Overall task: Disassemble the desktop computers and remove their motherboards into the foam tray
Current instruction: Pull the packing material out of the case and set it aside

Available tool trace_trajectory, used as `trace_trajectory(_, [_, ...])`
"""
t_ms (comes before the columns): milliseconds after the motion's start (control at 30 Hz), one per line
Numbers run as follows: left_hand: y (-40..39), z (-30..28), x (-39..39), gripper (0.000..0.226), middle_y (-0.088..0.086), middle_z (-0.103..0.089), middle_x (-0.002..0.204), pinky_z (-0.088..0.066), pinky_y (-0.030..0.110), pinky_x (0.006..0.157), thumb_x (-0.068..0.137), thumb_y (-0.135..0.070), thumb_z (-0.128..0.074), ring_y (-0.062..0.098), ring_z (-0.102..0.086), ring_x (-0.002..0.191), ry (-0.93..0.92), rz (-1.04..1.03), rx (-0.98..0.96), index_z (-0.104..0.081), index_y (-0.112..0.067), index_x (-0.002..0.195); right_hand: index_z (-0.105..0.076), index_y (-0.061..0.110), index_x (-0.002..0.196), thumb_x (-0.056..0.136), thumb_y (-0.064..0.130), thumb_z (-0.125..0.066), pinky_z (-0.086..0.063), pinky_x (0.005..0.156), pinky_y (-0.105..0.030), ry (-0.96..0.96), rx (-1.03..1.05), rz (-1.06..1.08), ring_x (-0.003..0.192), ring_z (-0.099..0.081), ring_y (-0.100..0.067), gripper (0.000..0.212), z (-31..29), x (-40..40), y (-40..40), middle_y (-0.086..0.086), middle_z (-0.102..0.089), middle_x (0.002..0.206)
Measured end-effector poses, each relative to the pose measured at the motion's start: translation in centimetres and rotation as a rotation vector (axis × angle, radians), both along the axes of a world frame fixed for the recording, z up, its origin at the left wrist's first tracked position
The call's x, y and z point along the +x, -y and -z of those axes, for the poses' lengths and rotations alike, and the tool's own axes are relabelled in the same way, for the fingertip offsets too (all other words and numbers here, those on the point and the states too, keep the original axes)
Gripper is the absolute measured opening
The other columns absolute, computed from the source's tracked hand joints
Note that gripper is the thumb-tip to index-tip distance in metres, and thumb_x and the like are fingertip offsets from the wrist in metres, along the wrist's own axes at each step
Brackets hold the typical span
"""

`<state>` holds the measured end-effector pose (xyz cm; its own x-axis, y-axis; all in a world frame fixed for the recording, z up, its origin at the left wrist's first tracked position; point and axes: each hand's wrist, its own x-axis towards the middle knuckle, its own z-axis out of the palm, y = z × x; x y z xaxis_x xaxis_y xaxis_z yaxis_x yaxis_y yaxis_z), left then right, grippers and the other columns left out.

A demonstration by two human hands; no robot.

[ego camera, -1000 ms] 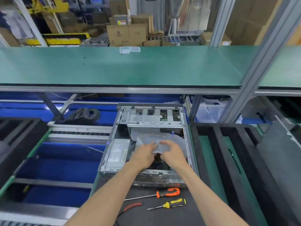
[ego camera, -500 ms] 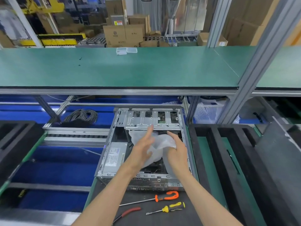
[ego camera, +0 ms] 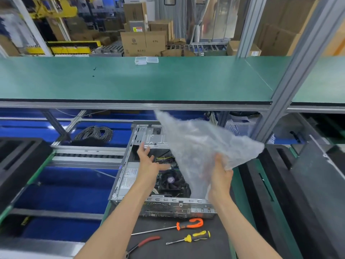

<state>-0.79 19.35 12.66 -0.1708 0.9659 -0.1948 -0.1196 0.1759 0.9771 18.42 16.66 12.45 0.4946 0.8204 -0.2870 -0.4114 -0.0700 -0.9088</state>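
An open desktop case [ego camera: 121, 180] lies on the bench in front of me, its lid off. Inside it I see the motherboard's black fan cooler [ego camera: 170, 180] and a silver power supply [ego camera: 128, 179] at the left. My right hand [ego camera: 221, 176] grips a clear bubble-wrap sheet [ego camera: 201, 146] and holds it up above the case's right side. My left hand [ego camera: 147, 161] hovers over the case with its fingers spread, holding nothing. A black foam tray [ego camera: 248, 176] with long slots lies to the right of the case.
Two screwdrivers, one orange-handled [ego camera: 189, 223] and one yellow-handled [ego camera: 197, 236], and red-handled pliers [ego camera: 147, 241] lie in front of the case. A coil of black cable [ego camera: 95, 133] lies behind on the left. A green shelf [ego camera: 130, 81] hangs overhead. More black foam [ego camera: 16, 157] stands at left.
The bubble-wrap sheet that lay inside the case has been lifted out and up to the right by my right hand. My left hand has let go of it and opened.
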Motion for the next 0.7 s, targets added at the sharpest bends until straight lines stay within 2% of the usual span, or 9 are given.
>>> trace_trajectory(67, [-0.9, -0.1, 0.5, 0.132, -0.014, -0.011, 0.165, -0.045, 0.038, 0.103, 0.063, 0.015, -0.082, 0.016, -0.019, 0.146, 0.007, 0.196, 0.022, -0.011, -0.05, 0.153, -0.062, 0.039, 0.123, 0.089, 0.054, -0.067, -0.054, 0.092, -0.036, -0.1, 0.016, -0.084, 0.109, -0.068, -0.01, 0.037, 0.3, 0.7, -0.1, 0.018, -0.072, 0.113])
trace_trajectory(133, [-1.8, -0.8, 0.9, 0.124, -0.016, -0.02, 0.163, -0.048, 0.03, 0.097, 0.06, 0.005, -0.085, 0.01, -0.023, 0.145, 0.019, 0.424, 0.06, -0.024, -0.051, 0.151, -0.059, 0.035, 0.13, 0.088, 0.062, -0.064, -0.053, 0.097, -0.042, -0.094, -0.014, -0.147, 0.109, -0.068, -0.015, 0.05, 0.2, 1.2, -0.1, 0.012, -0.072, 0.118])
trace_trajectory(200, [-2.7, -1.9, 1.2, 0.089, -0.003, -0.054, 0.146, -0.049, 0.035, 0.099, 0.057, -0.012, -0.09, 0.016, -0.048, 0.135, -0.085, 0.644, 0.075, -0.056, -0.038, 0.135, -0.06, 0.03, 0.132, 0.089, 0.062, -0.062, -0.055, 0.095, -0.045, -0.061, -0.029, -0.185, 0.107, -0.07, -0.018, 0.054, 0.1, 1.4, -0.2, 0.007, -0.073, 0.117])
trace_trajectory(267, [-3.4, -3.0, 1.4, 0.06, 0.0, -0.073, 0.117, -0.05, 0.043, 0.102, 0.056, -0.028, -0.094, 0.017, -0.067, 0.114, -0.215, 0.726, 0.058, -0.071, -0.03, 0.112, -0.062, 0.025, 0.13, 0.092, 0.053, -0.065, -0.056, 0.094, -0.046, -0.038, -0.042, -0.211, 0.103, -0.072, -0.019, 0.048, -0.1, 1.6, -0.3, 0.003, -0.075, 0.113])
trace_trajectory(367, [-3.7, -3.8, 1.6, 0.044, -0.003, -0.078, 0.099, -0.056, 0.044, 0.094, 0.063, -0.037, -0.092, 0.015, -0.074, 0.095, -0.376, 0.52, 0.115, -0.076, -0.021, 0.1, -0.069, 0.016, 0.118, 0.093, 0.021, -0.069, -0.053, 0.098, -0.049, 0.053, -0.093, -0.309, 0.104, -0.071, -0.024, 0.026, 0.2, 2.2, -0.2, -0.001, -0.076, 0.107])
trace_trajectory(467, [-3.4, -4.3, 1.6, 0.013, -0.003, -0.075, 0.073, -0.056, 0.036, 0.064, 0.077, -0.028, -0.085, 0.015, -0.07, 0.063, -0.472, 0.242, 0.219, -0.076, -0.019, 0.078, -0.072, 0.02, 0.107, 0.09, 0.003, -0.068, -0.054, 0.095, -0.04, 0.234, -0.083, -0.401, 0.106, -0.07, -0.02, 0.025, 0.8, 2.3, 0.0, 0.004, -0.077, 0.103])
trace_trajectory(567, [-3.7, -5.7, 0.8, 0.015, 0.002, -0.072, 0.067, -0.056, 0.043, 0.062, 0.08, -0.024, -0.082, 0.026, -0.069, 0.062, -0.484, 0.053, 0.314, -0.072, -0.022, 0.068, -0.068, 0.029, 0.108, 0.093, 0.007, -0.068, -0.054, 0.091, -0.028, 0.307, -0.028, -0.427, 0.106, -0.069, -0.011, 0.026, 0.5, 1.4, 0.0, 0.009, -0.074, 0.11])
trace_trajectory(633, [-4.0, -7.0, -0.2, 0.015, -0.006, -0.072, 0.066, -0.056, 0.031, 0.06, 0.078, -0.024, -0.084, 0.015, -0.07, 0.06, -0.511, 0.055, 0.366, -0.071, -0.027, 0.071, -0.071, 0.016, 0.102, 0.094, 0.015, -0.068, -0.057, 0.089, -0.037, 0.364, -0.045, -0.372, 0.101, -0.07, -0.022, 0.009, 0.3, 0.9, -0.4, -0.004, -0.075, 0.105])
trace_trajectory(700, [-4.1, -8.0, -1.3, 0.019, -0.021, -0.071, 0.067, -0.049, 0.013, 0.056, 0.078, -0.025, -0.084, 0.0, -0.067, 0.057, -0.527, 0.04, 0.404, -0.068, -0.036, 0.079, -0.068, -0.001, 0.098, 0.095, 0.021, -0.066, -0.055, 0.088, -0.05, 0.453, -0.033, -0.294, 0.092, -0.069, -0.031, 0.022, -0.1, 0.5, -0.9, -0.017, -0.072, 0.098])
